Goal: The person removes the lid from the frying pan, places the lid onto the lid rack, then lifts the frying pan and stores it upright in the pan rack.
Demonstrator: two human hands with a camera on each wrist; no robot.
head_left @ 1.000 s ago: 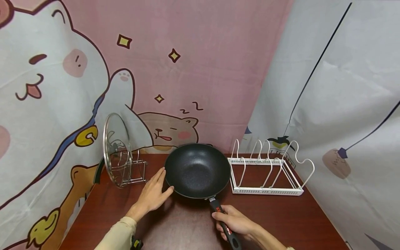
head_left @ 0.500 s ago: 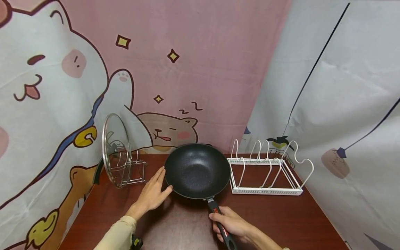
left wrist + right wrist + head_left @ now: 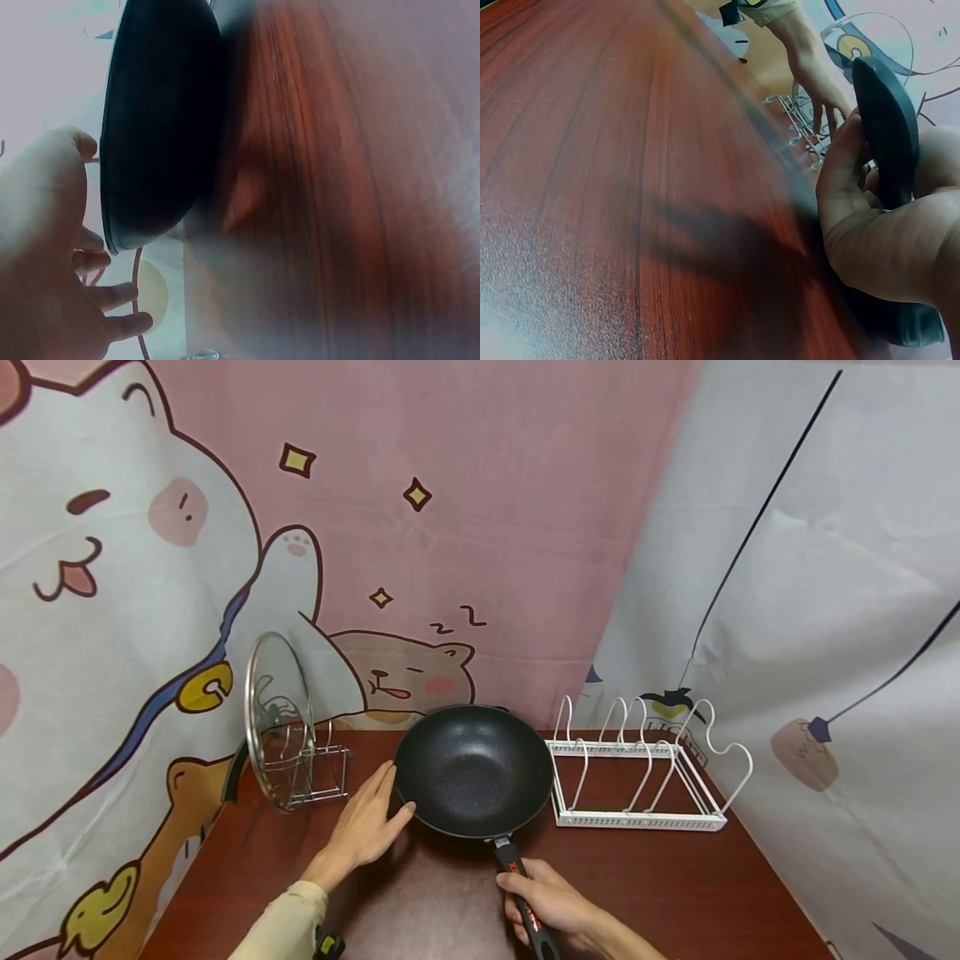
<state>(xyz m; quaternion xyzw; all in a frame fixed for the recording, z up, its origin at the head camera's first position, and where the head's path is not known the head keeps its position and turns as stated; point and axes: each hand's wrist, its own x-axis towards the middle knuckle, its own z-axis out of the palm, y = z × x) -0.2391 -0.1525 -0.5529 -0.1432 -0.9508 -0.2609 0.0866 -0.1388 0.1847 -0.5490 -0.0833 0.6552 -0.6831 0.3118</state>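
Observation:
A black wok-style frying pan (image 3: 474, 772) sits on the brown table, its inside facing up and its handle toward me. My right hand (image 3: 551, 897) grips the black handle (image 3: 516, 868), fingers curled round it; the right wrist view shows the handle (image 3: 885, 127) running through that hand (image 3: 885, 232). At the pan's left rim, my left hand (image 3: 363, 822) touches with extended fingers and the thumb apart. In the left wrist view, the fingers of this hand (image 3: 45, 240) lie along the rim of the pan (image 3: 161, 120), spread rather than curled.
To the left, a glass lid (image 3: 279, 718) with a metal rim stands upright in a small wire rack (image 3: 330, 772). A white rack (image 3: 637, 818) with curved dividers stands close to the pan's right side. Printed cloth (image 3: 525, 527) hangs behind the table (image 3: 442, 902).
The pan's handle and my right hand have swung slightly to the left. The pan's bowl and my left hand stay nearly where they were.

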